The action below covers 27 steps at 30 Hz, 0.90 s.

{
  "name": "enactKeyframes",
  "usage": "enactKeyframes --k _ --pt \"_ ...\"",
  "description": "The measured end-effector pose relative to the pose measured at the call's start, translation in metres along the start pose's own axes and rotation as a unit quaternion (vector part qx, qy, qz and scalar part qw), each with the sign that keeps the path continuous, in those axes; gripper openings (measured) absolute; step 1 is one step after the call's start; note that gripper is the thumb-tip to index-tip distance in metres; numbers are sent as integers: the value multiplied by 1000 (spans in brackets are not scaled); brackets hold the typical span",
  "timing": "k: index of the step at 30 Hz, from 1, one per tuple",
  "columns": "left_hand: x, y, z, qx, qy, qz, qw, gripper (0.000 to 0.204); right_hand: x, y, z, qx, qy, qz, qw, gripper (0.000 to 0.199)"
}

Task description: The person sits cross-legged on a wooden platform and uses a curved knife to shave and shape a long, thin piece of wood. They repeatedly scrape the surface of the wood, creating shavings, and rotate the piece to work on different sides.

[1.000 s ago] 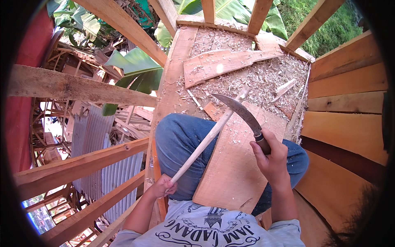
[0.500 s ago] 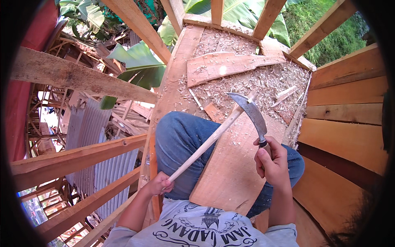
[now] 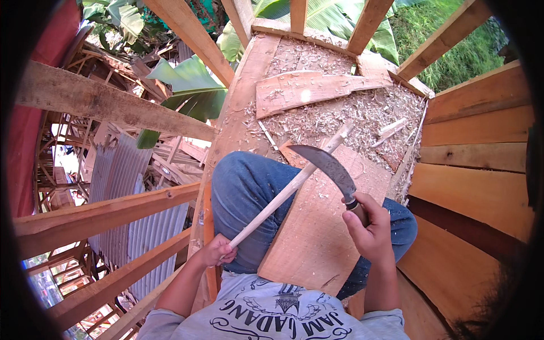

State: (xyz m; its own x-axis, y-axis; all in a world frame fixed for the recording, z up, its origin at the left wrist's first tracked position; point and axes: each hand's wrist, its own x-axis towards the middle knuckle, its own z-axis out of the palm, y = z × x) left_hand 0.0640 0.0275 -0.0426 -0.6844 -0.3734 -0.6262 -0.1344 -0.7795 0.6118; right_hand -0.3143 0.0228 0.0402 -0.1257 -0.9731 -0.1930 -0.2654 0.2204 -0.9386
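My left hand (image 3: 217,251) is closed around the near end of a pale, peeled wooden stick (image 3: 277,198). The stick slants up and to the right, over my bent leg and a wide plank. In my right hand (image 3: 369,226) is a sickle (image 3: 331,168), its short handle with a dark collar gripped in my fist. The curved dark blade lies across the stick from above, its tip pointing left beyond it. Whether the edge touches the wood I cannot tell. The wide plank (image 3: 317,241) lies between my legs beneath the stick.
Wood shavings (image 3: 362,107) cover the floor ahead, with an offcut board (image 3: 306,93) among them. Slatted rails (image 3: 113,212) run along the left, above corrugated metal sheets (image 3: 110,192) lower down. A plank wall (image 3: 470,181) stands close on the right.
My right hand has drawn the sickle nearer and slightly left, so the blade now crosses the stick lower down. My left hand keeps its hold, with the stick almost unmoved.
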Motion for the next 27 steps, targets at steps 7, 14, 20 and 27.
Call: enactKeyframes --k 7,14,20,27 --pt "2 9 9 -3 8 4 1000 60 18 -3 -19 222 -4 101 970 24" --pt "1 1 3 -15 10 -1 1000 59 7 8 5 82 85 22 993 25" --pt "0 4 5 -2 10 -9 1000 61 8 8 12 -164 170 -159 959 29" --pt "1 5 7 16 13 2 1000 62 3 -3 4 67 -201 49 976 29"
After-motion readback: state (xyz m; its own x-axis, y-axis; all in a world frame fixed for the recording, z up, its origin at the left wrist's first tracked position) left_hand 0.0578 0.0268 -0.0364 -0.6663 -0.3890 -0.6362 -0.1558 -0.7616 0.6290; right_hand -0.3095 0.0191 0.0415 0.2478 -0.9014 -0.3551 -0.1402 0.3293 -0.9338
